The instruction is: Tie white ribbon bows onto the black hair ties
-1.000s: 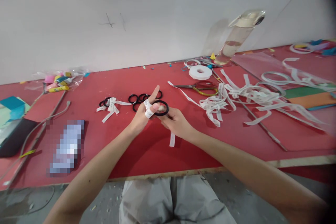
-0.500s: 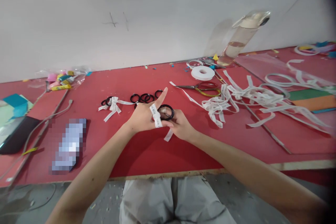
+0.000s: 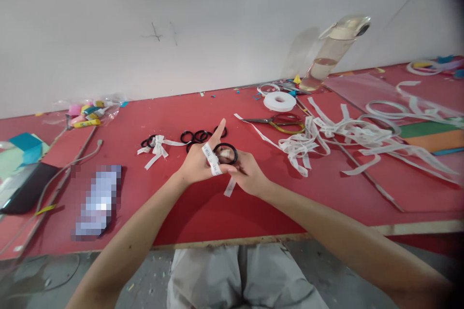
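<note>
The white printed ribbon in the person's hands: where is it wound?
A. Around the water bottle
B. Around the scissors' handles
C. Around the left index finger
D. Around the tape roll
C: the white printed ribbon loops around the raised index finger of the left hand, beside the black ring pinched by the right hand.

Around my left hand point(image 3: 197, 164) I see a strip of white ribbon point(image 3: 212, 160), matt woven cloth with small dark print. The black ring point(image 3: 225, 153) at my right hand point(image 3: 246, 174) looks like smooth, slightly glossy elastic or rubber; I cannot tell which. The table point(image 3: 174, 111) has a matt red top with a raw wooden edge along the bottom. In the upper right, the bottle point(image 3: 331, 53) is clear glossy plastic, and the scissors point(image 3: 281, 122) show dull metal blades with shiny handles.
</note>
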`<state>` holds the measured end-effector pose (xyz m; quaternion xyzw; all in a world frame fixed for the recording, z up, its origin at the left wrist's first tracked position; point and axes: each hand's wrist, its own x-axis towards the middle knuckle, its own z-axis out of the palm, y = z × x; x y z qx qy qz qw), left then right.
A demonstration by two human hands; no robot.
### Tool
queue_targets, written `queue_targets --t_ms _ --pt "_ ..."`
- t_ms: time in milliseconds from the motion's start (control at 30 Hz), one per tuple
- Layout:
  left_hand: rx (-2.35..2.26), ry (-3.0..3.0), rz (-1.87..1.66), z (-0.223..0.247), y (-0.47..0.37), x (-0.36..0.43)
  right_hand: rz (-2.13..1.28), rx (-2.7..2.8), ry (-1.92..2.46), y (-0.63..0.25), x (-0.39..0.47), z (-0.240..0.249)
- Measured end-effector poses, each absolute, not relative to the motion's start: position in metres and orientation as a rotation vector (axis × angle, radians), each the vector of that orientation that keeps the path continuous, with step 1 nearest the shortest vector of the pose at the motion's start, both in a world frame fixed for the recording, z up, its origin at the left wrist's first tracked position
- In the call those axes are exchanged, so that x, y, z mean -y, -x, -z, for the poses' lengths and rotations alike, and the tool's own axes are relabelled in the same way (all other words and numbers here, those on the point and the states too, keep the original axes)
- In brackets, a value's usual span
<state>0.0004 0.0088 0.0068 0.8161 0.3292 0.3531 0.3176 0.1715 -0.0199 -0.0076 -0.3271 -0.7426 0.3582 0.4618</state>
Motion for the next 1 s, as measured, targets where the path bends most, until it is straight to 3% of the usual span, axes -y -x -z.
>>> queue_targets --t_ms 433,633,1000 --pt "-0.916 -2.212 -0.904 -0.002 0.001 -0.011 -1.196 1.621 0.778 -0.164 0.019 0.014" --pt "-0.874 -2.211 -0.872 -0.004 0.002 -0.011 -1.042 1.768 0.742 -0.173 0.017 0.006" --pt "-0.87 -2.162 -0.723 -0.012 0.002 -0.01 -1.229 1.517 0.784 -0.162 0.024 0.014"
